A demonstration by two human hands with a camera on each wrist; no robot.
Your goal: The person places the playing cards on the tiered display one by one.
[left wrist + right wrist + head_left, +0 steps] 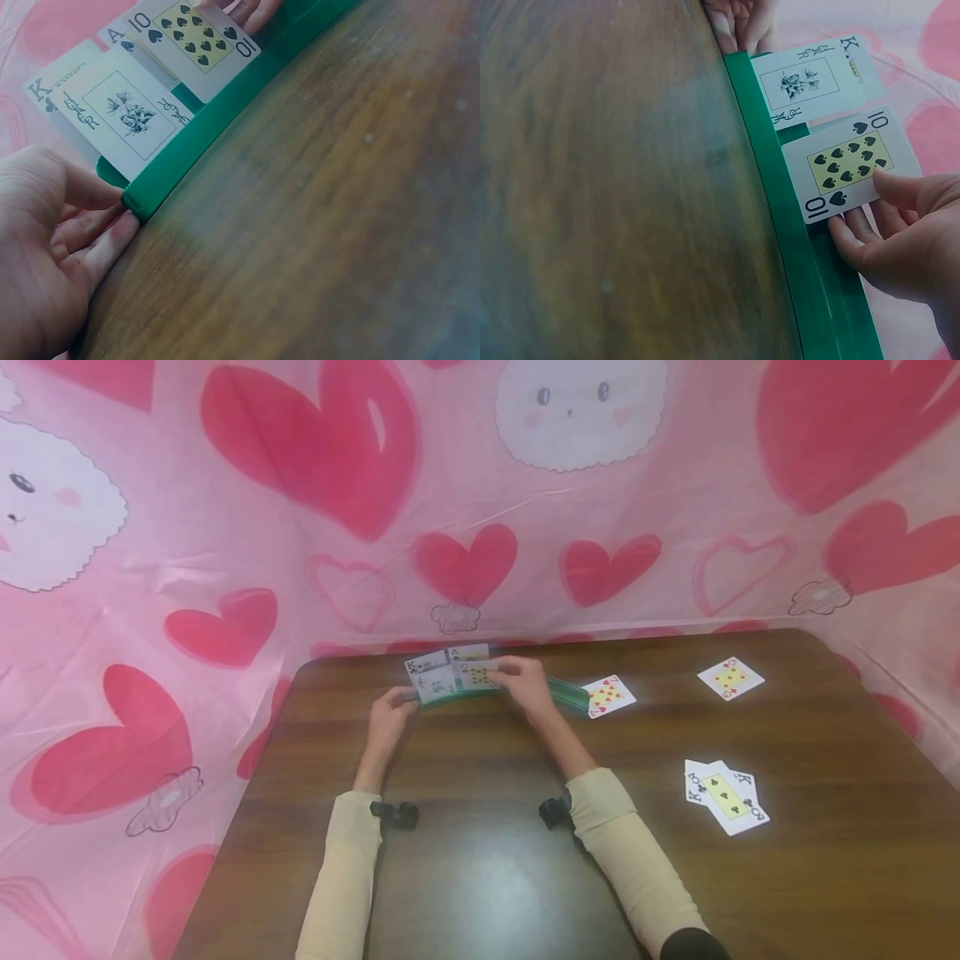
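Note:
A long curved green card holder stands near the back of the table. My left hand pinches its left end between thumb and fingers, plain in the left wrist view. Upright in the holder are a joker, with a king of clubs behind it. My right hand holds a ten of spades by its right side, thumb on the face, the lower edge at the holder's slot. Behind the ten, an ace of spades is partly covered.
A seven of hearts lies at the holder's right end. Farther right lies a red card with a yellow centre. Nearer me is an overlapping pile with a yellow-centred club card on top. A pink heart-print cloth hangs behind the table.

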